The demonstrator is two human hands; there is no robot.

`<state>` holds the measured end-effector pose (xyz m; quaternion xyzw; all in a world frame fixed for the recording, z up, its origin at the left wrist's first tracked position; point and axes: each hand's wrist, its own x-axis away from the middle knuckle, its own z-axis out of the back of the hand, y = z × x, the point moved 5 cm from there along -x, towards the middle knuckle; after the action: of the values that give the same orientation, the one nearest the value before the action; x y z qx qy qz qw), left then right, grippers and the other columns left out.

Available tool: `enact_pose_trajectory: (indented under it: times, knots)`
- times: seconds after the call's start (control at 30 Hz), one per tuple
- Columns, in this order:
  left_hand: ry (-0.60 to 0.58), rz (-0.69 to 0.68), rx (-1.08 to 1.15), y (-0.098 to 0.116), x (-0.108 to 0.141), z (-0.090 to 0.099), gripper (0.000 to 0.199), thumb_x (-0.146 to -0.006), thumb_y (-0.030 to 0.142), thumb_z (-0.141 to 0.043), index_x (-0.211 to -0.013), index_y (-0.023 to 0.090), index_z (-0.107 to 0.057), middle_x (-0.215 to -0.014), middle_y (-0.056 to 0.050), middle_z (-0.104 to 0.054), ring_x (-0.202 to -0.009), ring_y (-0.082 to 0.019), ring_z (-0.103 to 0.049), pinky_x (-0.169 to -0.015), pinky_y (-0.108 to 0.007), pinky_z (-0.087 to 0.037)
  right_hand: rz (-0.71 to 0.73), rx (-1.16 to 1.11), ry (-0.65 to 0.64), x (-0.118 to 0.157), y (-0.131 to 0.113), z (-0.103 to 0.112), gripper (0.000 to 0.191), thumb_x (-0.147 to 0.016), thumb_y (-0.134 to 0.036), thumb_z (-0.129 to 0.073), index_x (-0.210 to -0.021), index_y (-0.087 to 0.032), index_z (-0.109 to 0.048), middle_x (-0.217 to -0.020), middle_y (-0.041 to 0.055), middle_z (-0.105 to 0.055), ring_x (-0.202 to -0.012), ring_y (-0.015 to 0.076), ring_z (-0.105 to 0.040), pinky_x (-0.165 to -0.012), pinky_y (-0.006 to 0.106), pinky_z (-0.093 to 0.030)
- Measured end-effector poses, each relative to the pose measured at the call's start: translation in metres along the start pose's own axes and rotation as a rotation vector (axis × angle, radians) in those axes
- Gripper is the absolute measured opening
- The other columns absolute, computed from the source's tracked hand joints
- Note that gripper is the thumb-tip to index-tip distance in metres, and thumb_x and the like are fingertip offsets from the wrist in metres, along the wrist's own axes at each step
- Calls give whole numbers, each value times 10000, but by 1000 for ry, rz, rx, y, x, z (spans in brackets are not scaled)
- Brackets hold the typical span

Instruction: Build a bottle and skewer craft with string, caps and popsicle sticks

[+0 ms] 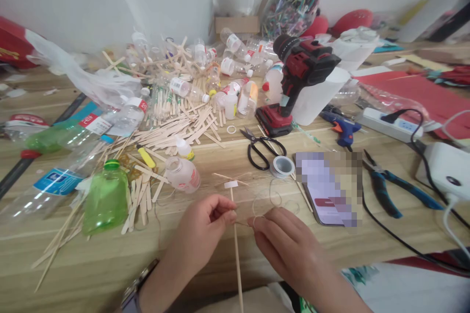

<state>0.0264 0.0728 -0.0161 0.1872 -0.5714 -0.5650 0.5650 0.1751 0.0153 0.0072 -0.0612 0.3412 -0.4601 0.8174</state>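
My left hand [210,220] is closed in a pinch beside a long thin wooden stick [237,249]. A thin tan strand [243,224] runs across the stick from my left fingertips to my right hand [284,232], whose fingers are closed on its other end. Whether it is string or a rubber band I cannot make out. A white propeller-like piece [231,184] sits at the stick's far end, with thin blades to either side. Loose fine thread [275,195] curls on the table beyond my right hand, near a small spool [282,167].
Scissors [260,149], a phone [323,190], pliers [394,183] and a glue gun [343,127] lie ahead and right. A cordless drill [293,78] stands behind. Craft sticks [183,129], a green bottle [107,198] and a small clear bottle [183,174] are to the left.
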Motion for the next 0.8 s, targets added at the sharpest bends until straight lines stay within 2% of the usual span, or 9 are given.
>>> enact_pose_trajectory:
  times: [0.1,0.2,0.43,0.57,0.67,0.8]
  knots:
    - [-8,14,-62,3,1,0,132,-760,287,-600,-806,193,-681,-751,-15,-713,-742,-206,-638,-687,-297,-459,34,5,-5,-8,-2,3,214,-956,-81,-434,-849,-183,-589,-665,23,-592,-609,167,-523,-573,270,-425]
    - [-29,-30,-96,6,2,-1,131,-769,267,-598,-791,206,-713,-760,-13,-743,-742,-211,-654,-691,-298,-465,22,-26,-32,-19,1,1,245,-974,-127,-415,-833,-195,-605,-680,24,-596,-625,166,-539,-579,269,-422]
    - [-61,-120,-70,4,1,-4,129,-783,244,-607,-755,209,-728,-766,-20,-752,-745,-225,-651,-690,-309,-454,-137,-207,-139,-36,12,-14,211,-902,-110,-457,-751,-201,-572,-713,13,-586,-649,144,-550,-567,242,-395]
    - [-67,-56,38,-3,-2,-2,121,-787,273,-614,-781,205,-713,-737,0,-719,-684,-189,-604,-621,-273,-412,-303,-299,-172,-34,17,-17,149,-884,-122,-510,-789,-198,-596,-735,1,-578,-615,123,-542,-551,228,-385]
    - [-75,-9,101,-9,-4,-2,152,-771,315,-633,-805,189,-710,-707,10,-678,-626,-160,-541,-577,-257,-377,-428,-338,-190,-26,18,-17,143,-866,-128,-537,-759,-205,-592,-645,-29,-543,-543,113,-498,-497,220,-350]
    - [-67,20,142,-10,-5,-4,159,-745,318,-640,-796,177,-695,-685,20,-649,-607,-145,-511,-581,-253,-374,-487,-303,-175,-17,16,-17,139,-840,-140,-563,-719,-207,-579,-595,-46,-494,-504,110,-456,-468,219,-329]
